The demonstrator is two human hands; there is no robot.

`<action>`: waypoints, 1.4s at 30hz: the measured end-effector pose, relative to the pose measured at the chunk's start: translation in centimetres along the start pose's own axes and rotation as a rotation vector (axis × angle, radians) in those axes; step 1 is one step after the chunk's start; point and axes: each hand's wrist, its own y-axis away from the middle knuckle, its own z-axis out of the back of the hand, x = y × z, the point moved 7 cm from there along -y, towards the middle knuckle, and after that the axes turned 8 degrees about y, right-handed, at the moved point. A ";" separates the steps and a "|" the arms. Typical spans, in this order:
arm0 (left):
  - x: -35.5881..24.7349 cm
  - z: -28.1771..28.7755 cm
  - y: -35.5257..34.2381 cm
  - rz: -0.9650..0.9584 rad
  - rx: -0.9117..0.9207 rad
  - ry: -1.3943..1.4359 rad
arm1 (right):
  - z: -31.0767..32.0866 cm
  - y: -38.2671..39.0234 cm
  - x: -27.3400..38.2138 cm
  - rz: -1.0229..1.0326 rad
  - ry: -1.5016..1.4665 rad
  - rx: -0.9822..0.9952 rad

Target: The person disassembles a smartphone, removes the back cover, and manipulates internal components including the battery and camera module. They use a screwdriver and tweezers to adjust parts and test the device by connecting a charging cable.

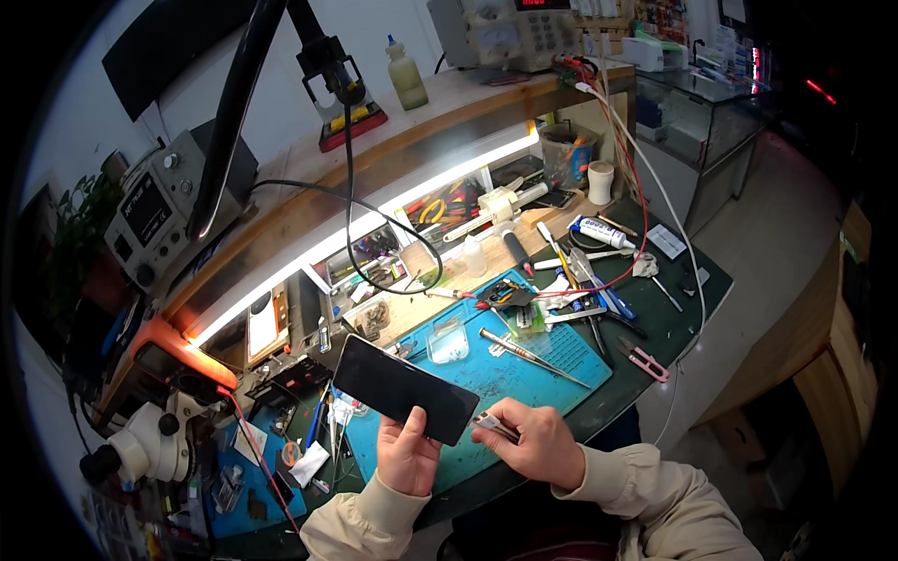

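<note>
A black smartphone (404,383), its dark screen up, lies tilted in my left hand (409,458). The thumb presses on its front edge and the fingers are behind it. Close to the phone's right end, my right hand (540,444) is closed on a small white and metallic piece (493,424), pinched between thumb and fingers. What kind of piece it is I cannot make out. Both hands are above the near edge of a blue work mat (449,465). Beyond the phone, a small clear plastic box (447,343) and brown-handled tweezers (533,358) lie on the mat.
Pliers, tubes and other tools crowd the bench's right side, near pink-handled snips (644,360). An orange multimeter (178,360) and a white microscope (145,444) stand at left. A black cable (350,206) hangs over the bench. Red leads and a white cable (673,229) run down on the right.
</note>
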 end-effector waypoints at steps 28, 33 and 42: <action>2.1 -0.1 0.4 0.119 -0.015 0.097 | 0.3 0.8 -0.5 0.096 -0.015 0.088; 2.1 -0.2 0.4 0.141 -0.007 0.094 | 0.2 0.8 -1.0 0.011 0.015 0.161; 2.2 -0.3 0.5 0.147 -0.028 0.112 | 0.1 0.8 -1.1 0.009 -0.002 0.160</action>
